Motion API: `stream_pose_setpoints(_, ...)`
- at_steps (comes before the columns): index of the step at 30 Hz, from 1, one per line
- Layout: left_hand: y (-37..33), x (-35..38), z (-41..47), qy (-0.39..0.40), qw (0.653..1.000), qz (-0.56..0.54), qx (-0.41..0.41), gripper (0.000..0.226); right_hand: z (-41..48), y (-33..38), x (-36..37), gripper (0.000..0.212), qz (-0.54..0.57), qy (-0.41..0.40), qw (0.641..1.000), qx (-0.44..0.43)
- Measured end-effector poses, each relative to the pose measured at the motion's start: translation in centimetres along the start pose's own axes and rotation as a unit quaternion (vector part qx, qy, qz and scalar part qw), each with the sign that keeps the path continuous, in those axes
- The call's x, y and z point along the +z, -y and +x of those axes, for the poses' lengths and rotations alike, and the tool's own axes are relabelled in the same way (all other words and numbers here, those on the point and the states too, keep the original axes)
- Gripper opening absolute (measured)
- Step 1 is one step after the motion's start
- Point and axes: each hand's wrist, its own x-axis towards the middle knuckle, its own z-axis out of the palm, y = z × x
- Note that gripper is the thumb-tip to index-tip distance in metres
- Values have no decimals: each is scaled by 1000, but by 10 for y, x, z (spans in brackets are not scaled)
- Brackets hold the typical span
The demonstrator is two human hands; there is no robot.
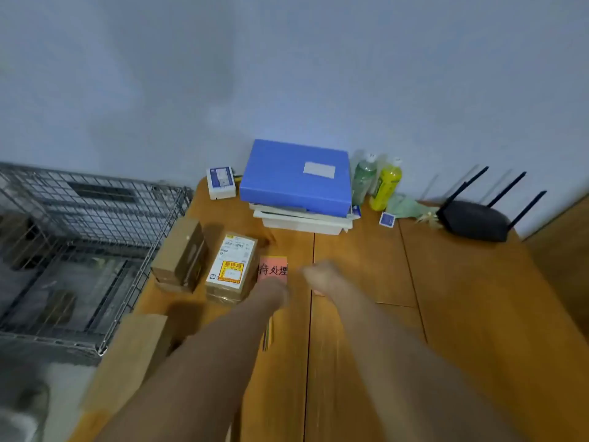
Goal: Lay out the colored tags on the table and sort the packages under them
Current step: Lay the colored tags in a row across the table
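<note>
Wooden table [446,282] is filling the centre and lower right of the frame, with a wire rack [79,234] at left and a blue box [296,177] against the wall. Task is looking barely begun: one pink tag [273,268] is lying at frame centre, a coloured stack [267,336] is showing under the left forearm, and no package is sitting under a tag. Labelled package [232,266] and plain package [181,253] are waiting left of centre. Left hand [274,291] is covering the tag's lower edge; right hand [322,275] is hovering just beside. Blur is hiding the fingers; spread and grip cannot be told.
</note>
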Motion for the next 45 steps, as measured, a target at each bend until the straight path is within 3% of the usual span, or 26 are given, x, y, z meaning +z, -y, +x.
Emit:
stream_pose_setpoints(4, 27, 36, 18, -33, 995, 82, -42, 21, 29, -27, 39, 40, 14, 46, 998, 40)
stream_pose_setpoints(7, 37, 55, 27, -25, 987, 149, -59, 20, 46, -36, 56, 38, 23, 38, 999, 31)
stream_pose_setpoints(12, 37, 61, 42, -18, 976, 215, -40, 26, 63, -37, 62, 24, 6, 29, 999, 30)
stream_pose_setpoints(16, 38, 66, 53, -36, 974, 219, -33, 29, 72, -45, 67, 25, 7, 35, 999, 29)
stream_pose_setpoints(21, 42, 72, 55, -59, 983, 169, -32, 26, 77, -58, 67, 38, 46, 40, 997, 42)
stream_pose_setpoints(24, 41, 73, 46, -67, 991, 111, -32, 19, 72, -64, 66, 55, 140, 59, 987, 60)
stream_pose_setpoints(28, 34, 67, 21, -59, 997, 57, -10, 11, 56, -63, 58, 58, 248, 92, 962, 63)
stream_pose_setpoints(31, 27, 53, 3, -48, 998, 43, 14, 16, 39, -53, 44, 51, 321, 101, 940, 59)
stream_pose_setpoints(34, 19, 34, -15, -47, 995, 61, 58, 18, 21, -34, 27, 33, 374, 57, 925, 31)
stream_pose_setpoints(40, 0, -23, -70, -86, 987, 63, 118, 22, -32, 24, -7, 19, 334, -14, 940, -67)
stream_pose_setpoints(45, -9, -90, -134, -152, 968, -55, 192, 29, -101, 76, -55, 18, 327, -64, 932, -144)
